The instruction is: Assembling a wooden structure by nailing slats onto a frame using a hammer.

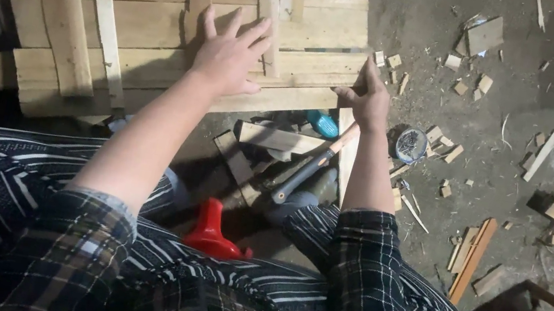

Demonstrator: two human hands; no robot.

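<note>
Left hand [228, 56] lies flat, fingers spread, on the wooden pallet [149, 19] — right hand [366, 101] pinches the pallet's corner edge; a hammer [304, 172] lies below.

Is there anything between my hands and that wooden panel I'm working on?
Nothing visible. The left hand lies flat on the wooden panel, fingers spread, and the right hand grips its near right corner. The hammer lies below, on the floor.

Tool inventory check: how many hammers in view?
1. The hammer lies on the floor below the wooden panel, between the person's legs, just under the right hand. Others may be hidden under the scrap wood.
</note>
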